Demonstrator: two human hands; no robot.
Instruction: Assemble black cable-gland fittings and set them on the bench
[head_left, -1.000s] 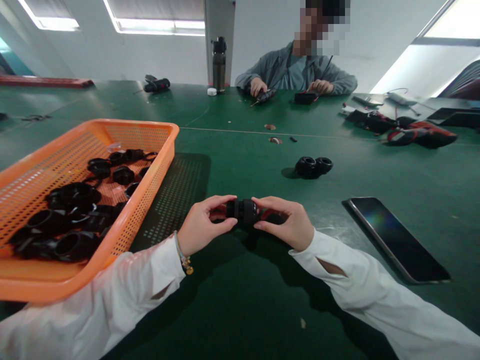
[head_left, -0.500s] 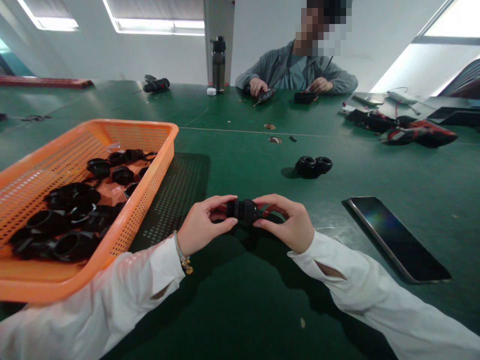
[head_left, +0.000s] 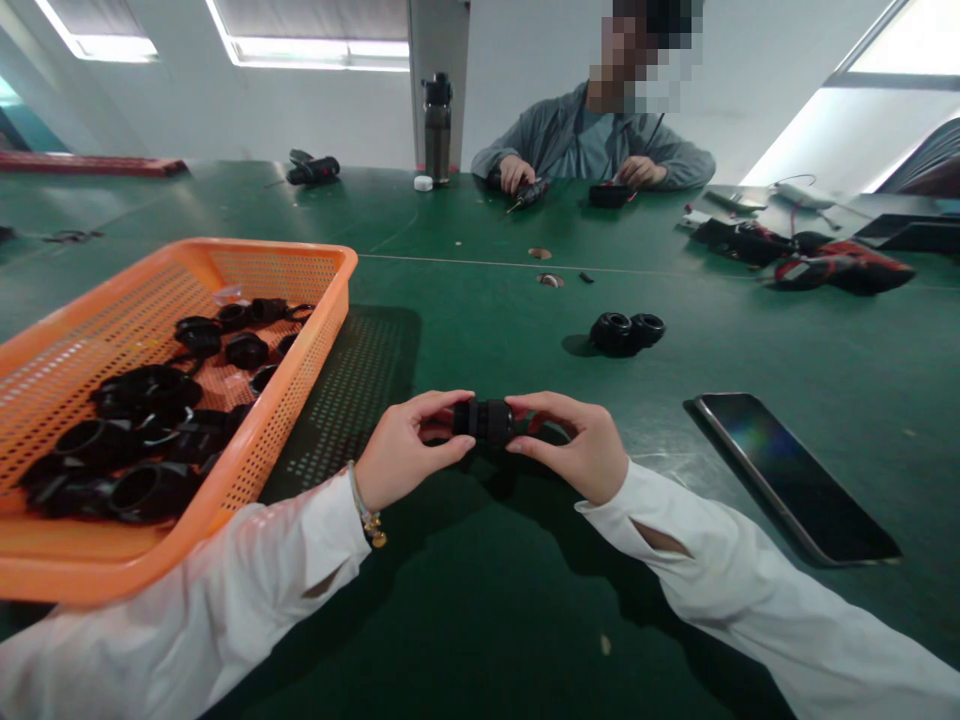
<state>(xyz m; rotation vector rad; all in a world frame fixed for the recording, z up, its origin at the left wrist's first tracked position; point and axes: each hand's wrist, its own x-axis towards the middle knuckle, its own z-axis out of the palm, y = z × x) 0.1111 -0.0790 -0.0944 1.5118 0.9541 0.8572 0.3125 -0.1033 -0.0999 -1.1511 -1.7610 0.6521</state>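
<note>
Between my two hands is a short black cylindrical fitting (head_left: 486,423), like a ribbed plastic coupling with a collar, held level just above the table. The fingertips and thumb of my left hand (head_left: 409,443) pinch its left end. At its right end, my right hand (head_left: 577,440) grips the collar between thumb and fingers. Parts of both ends are hidden by the fingertips. Beyond my right hand, two black ring-shaped parts (head_left: 627,333) rest side by side on the green table (head_left: 480,620).
On the left stands an orange perforated basket (head_left: 341,290) with several black plastic parts. A phone (head_left: 795,478) lies at the right. Across the table a person (head_left: 592,140) handles a dark tool (head_left: 530,192). A bottle (head_left: 436,130) and red-black bundle (head_left: 840,262) sit farther back.
Both hands stay in place on the fitting. Its right collar appears turned very slightly; nothing else has visibly moved.
</note>
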